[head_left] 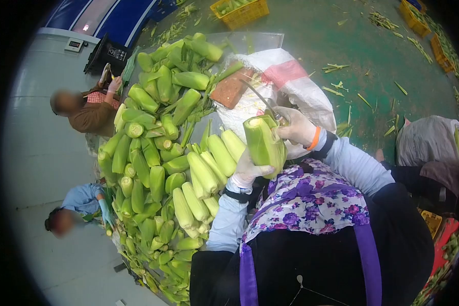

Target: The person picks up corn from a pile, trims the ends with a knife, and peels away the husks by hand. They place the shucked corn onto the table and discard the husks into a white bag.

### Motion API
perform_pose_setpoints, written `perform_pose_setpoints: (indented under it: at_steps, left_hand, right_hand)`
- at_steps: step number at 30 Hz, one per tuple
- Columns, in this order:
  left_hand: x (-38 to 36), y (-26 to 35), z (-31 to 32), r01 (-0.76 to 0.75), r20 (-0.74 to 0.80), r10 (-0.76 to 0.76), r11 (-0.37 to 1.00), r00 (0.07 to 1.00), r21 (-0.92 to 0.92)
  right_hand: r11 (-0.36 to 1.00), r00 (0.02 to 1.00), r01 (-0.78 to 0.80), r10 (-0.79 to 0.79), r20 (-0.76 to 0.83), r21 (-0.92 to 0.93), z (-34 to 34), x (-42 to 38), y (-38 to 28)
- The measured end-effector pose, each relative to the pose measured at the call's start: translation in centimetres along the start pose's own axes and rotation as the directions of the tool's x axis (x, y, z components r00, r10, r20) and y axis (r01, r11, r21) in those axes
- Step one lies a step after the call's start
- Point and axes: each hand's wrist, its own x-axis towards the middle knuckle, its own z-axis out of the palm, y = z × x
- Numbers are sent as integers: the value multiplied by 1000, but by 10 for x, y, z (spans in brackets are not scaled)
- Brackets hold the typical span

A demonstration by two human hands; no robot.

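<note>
Both of my hands wear pale gloves. My left hand (251,171) grips the lower left side of a green corn ear in its husk (262,140), held above my apron. My right hand (294,126) is closed round the handle of a knife with a thin curved blade (260,95), close against the ear's upper right side. The ear's cut end faces up. Beside my left hand lie pale, trimmed ears (204,173) in rows. A large heap of husked green ears (150,153) spreads farther left.
A brick (231,89) rests on a white and pink sack (285,69) beyond my hands. Two co-workers (94,115) are at the heap's left side. Yellow crates (247,15) stand at the top. Husk scraps (336,92) lie on the green floor. A stuffed sack (426,140) is at right.
</note>
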Motion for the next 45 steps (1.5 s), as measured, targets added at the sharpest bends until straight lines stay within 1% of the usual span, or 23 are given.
perform_pose_setpoints:
  at_steps: [2, 4, 5, 9, 12, 13, 16, 17, 19, 20, 21, 22, 23, 24, 26, 27, 28, 29, 30, 31, 33, 36, 45]
  left_hand:
    - [10, -8, -10, -20, 10, 20, 998, 1000, 58]
    - [14, -13, -7, -72, -127, 104, 969, 986, 237]
    - [17, -16, -3, -85, -189, 153, 942, 970, 325]
    - [29, -9, 36, -313, -332, 334, 943, 882, 116]
    - [49, -2, 33, -136, -440, 181, 982, 879, 133]
    - [50, 1, 36, -177, -454, 235, 970, 860, 167]
    - [50, 1, 27, -120, -465, 229, 960, 855, 253]
    - [51, 2, 24, -166, -541, 249, 966, 803, 198]
    - [51, 6, 14, -270, -684, 262, 958, 681, 98]
    - [47, -10, -13, -188, -681, 393, 915, 618, 357]
    - [39, -22, -42, -82, -640, 522, 806, 564, 586]
    - [31, -5, -57, -294, -713, 400, 915, 575, 276]
    - [24, 19, -72, -468, -739, 268, 881, 618, -72]
    - [19, 33, -77, -573, -717, 139, 712, 683, -407]
    - [14, 38, -72, -511, -644, 211, 798, 735, -321]
    - [19, 43, -70, -487, -596, 253, 830, 762, -271]
    - [24, 45, -64, -469, -544, 269, 841, 795, -269]
    - [30, 44, -54, -447, -488, 281, 854, 827, -267]
    - [36, 42, -43, -424, -428, 289, 866, 856, -264]
    - [41, 39, -32, -407, -449, 254, 867, 857, -286]
    - [47, 32, -24, -354, -373, 241, 894, 896, -273]
    - [49, 30, -19, -227, -340, 160, 960, 927, -167]
    - [55, 48, -15, -140, -104, 136, 990, 985, -35]
  right_hand:
    - [987, 985, -136, 125, -121, -86, 2, -3, -8]
    - [972, 951, -221, 197, -238, -81, 4, -4, -7]
    - [986, 952, -167, 155, -264, -24, 3, -1, 3]
    - [995, 915, -71, 91, -392, 65, 4, 4, 29]
    - [986, 921, -166, 157, -356, 5, 6, 2, 11]
    - [978, 925, -207, 189, -329, -20, 5, 1, 6]
    - [961, 903, -136, 220, -370, 239, -31, 19, 35]
    - [856, 889, 3, 235, -394, 517, -51, 35, 65]
    - [861, 839, 7, 272, -471, 509, -86, 26, 47]
    - [591, 813, 182, 360, -458, 786, -136, 46, 105]
    - [708, 712, 250, 329, -621, 661, -134, 28, 57]
    - [811, 721, 203, 255, -644, 549, -171, 19, 67]
    - [802, 700, 190, 294, -651, 567, -181, 15, 63]
    - [865, 700, 92, 296, -650, 493, -179, 16, 61]
    - [937, 702, -130, 318, -638, 324, -161, 19, 61]
    - [970, 789, -241, 175, -589, -36, -142, 25, 47]
    - [972, 834, -172, 58, -549, -158, -121, 37, 49]
    - [895, 906, -113, -84, -414, -430, -102, 42, 40]
    - [632, 896, -17, -334, -291, -775, -101, 50, 50]
    - [673, 950, -5, -229, -214, -740, -75, 43, 8]
    - [958, 997, -64, 51, -52, -279, -49, 47, -2]
    - [838, 979, 176, -97, 177, -517, -35, 52, -11]
    - [744, 974, 221, -133, 185, -630, -45, 38, -6]
